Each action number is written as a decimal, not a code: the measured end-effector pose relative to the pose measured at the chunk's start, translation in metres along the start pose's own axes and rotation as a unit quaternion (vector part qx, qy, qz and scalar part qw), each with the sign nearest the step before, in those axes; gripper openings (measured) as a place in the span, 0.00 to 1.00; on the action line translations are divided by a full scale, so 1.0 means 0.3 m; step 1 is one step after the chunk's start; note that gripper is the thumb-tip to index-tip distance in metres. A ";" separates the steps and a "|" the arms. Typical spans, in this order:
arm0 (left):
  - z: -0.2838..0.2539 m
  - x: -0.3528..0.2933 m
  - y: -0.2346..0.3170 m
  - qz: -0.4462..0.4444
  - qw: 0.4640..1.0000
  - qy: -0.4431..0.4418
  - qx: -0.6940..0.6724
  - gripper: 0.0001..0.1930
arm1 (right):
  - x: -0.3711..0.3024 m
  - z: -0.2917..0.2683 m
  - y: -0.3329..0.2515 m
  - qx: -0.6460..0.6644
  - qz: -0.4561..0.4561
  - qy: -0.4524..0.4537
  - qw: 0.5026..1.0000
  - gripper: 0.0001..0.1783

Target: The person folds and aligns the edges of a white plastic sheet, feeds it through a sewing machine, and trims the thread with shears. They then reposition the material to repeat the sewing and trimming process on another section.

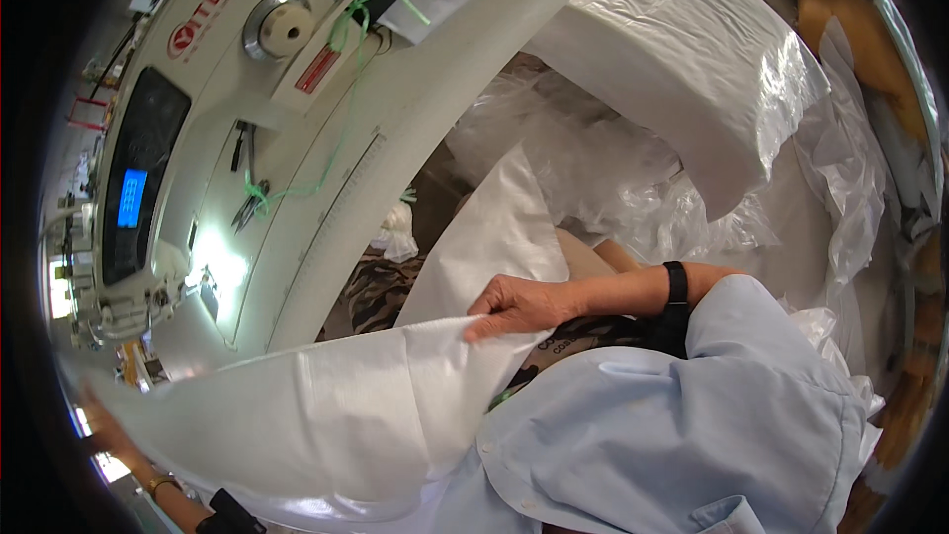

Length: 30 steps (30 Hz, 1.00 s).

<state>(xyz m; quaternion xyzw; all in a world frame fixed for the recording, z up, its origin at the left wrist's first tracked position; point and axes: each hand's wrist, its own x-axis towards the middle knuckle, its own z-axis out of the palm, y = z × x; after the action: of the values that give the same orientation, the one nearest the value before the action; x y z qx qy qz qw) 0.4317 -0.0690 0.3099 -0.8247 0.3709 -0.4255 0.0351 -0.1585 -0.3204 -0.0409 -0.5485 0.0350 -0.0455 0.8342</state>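
Head view: at far left, the left hand [111,432] is blurred, its grip impossible to tell; next comes a sewing machine [213,69], then a white sheet [336,415] stretching below it to the right hand [524,305], which pinches its upper edge.

Right hand [529,305]: fingers [494,299] closed on the upper edge of the sheet [346,400]; black band [676,287] at the wrist.
Left hand [111,433]: blurred, at the sheet's left end; grip unclear; bracelet [163,482] at the wrist.
Sheet: white, spanning from hand to hand.
Machine [222,89]: white, screen [131,199] lit blue, lamp [222,257] glowing.
Tabletop [336,153]: snips [247,208] with green string [260,196].
Plastic [643,198]: clear, crumpled, beyond the right hand.
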 end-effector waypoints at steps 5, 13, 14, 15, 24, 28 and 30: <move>0.012 -0.162 0.303 0.110 0.993 0.040 -0.015 0.15 | 0.116 -0.080 0.081 -0.090 0.075 0.177 0.977 0.21; 0.069 -0.619 0.672 -0.036 0.901 -0.427 -0.065 0.21 | 0.144 -0.209 0.160 -0.229 -0.025 0.217 0.949 0.19; 0.097 -0.660 0.681 -0.069 0.916 -0.381 -0.102 0.22 | 0.118 -0.258 0.193 -0.227 -0.116 0.249 0.934 0.18; 0.122 -0.693 0.682 -0.103 0.926 -0.334 -0.142 0.24 | 0.104 -0.334 0.234 -0.266 -0.101 0.335 0.898 0.15; 0.187 -0.735 0.605 -0.152 0.893 -0.322 -0.275 0.24 | -0.080 -0.965 0.640 -0.430 0.417 0.485 0.637 0.22; 0.132 -0.732 0.633 -0.129 0.894 -0.337 -0.265 0.22 | -0.110 -1.005 0.682 -0.409 0.530 0.390 0.632 0.27; 0.101 -0.724 0.657 -0.083 0.908 -0.318 -0.259 0.20 | -0.127 -1.000 0.686 -0.425 0.494 0.408 0.639 0.25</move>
<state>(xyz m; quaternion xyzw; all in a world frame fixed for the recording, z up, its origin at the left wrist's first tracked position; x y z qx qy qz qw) 0.2601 -0.0797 0.0702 -0.9243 0.3673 -0.0316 -0.0991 -0.2212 -0.5084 -0.3483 -0.6693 0.6534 0.1740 0.3079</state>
